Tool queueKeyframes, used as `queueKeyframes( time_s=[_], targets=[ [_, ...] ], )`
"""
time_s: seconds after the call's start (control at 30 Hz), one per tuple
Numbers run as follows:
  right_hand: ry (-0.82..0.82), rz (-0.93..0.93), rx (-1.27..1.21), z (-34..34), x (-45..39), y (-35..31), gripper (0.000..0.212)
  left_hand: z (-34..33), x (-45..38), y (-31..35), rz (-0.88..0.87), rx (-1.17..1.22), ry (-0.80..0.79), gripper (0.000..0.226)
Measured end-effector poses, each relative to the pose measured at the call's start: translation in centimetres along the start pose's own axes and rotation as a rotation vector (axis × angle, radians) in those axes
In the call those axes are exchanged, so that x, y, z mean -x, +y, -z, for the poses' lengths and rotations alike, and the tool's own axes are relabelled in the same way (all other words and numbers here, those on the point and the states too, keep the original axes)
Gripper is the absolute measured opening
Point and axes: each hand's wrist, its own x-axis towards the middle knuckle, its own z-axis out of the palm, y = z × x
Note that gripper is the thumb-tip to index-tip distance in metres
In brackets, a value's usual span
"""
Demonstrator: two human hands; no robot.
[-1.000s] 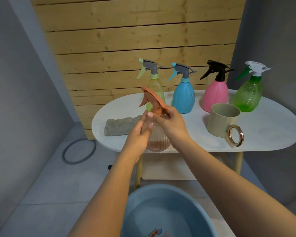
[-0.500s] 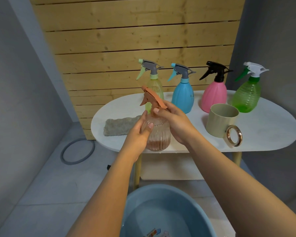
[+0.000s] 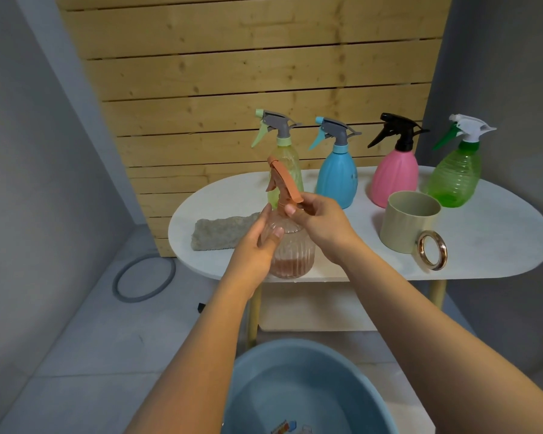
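A clear orange-tinted spray bottle (image 3: 293,249) stands at the front edge of the white oval table (image 3: 489,242), a little liquid at its bottom. Its orange trigger head (image 3: 282,181) sits tilted on the neck. My left hand (image 3: 257,242) grips the bottle's ribbed body from the left, thumb across the front. My right hand (image 3: 318,222) holds the neck just under the trigger head, fingers curled round it.
Behind stand a yellow-green (image 3: 287,161), a blue (image 3: 337,173), a pink (image 3: 395,173) and a green spray bottle (image 3: 455,177). A beige mug (image 3: 405,223) with a gold ring handle is right, a grey cloth (image 3: 220,233) left. A blue basin (image 3: 298,393) sits on the floor below.
My right hand has shifted round the bottle's neck and the orange trigger head has turned a little. The left hand keeps its grip on the body.
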Motion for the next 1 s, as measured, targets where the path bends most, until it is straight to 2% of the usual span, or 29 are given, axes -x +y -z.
queueKeyframes(
  time_s=[0.2,0.37,0.53,0.73,0.83,0.9,1.0],
  targets=[
    [0.127,-0.039,0.035,-0.3,-0.2,-0.2,0.026,0.4,-0.3,-0.3,-0.014,0.031,0.006,0.050],
    [-0.078,-0.069,-0.098,0.3,-0.2,-0.1,0.023,0.9,-0.5,-0.8,-0.007,0.051,-0.072,0.054],
    [0.041,-0.067,-0.143,-0.6,-0.2,-0.3,0.028,0.9,-0.7,-0.9,-0.020,0.020,-0.052,0.057],
    [0.200,-0.069,-0.053,-1.8,0.1,-0.3,0.031,0.7,-0.6,-0.7,-0.020,-0.003,-0.008,0.063],
    [0.099,-0.067,-0.098,-0.7,0.5,-0.5,0.032,0.7,-0.4,-0.6,-0.015,-0.036,-0.002,0.068],
    [-0.006,-0.067,-0.100,0.4,0.7,-0.9,0.033,0.8,-0.3,-0.6,0.028,-0.031,-0.032,0.081],
    [-0.050,-0.128,0.027,1.6,0.8,-0.7,0.037,1.0,-0.3,-0.4,0.112,-0.038,-0.087,0.101]
  ],
)
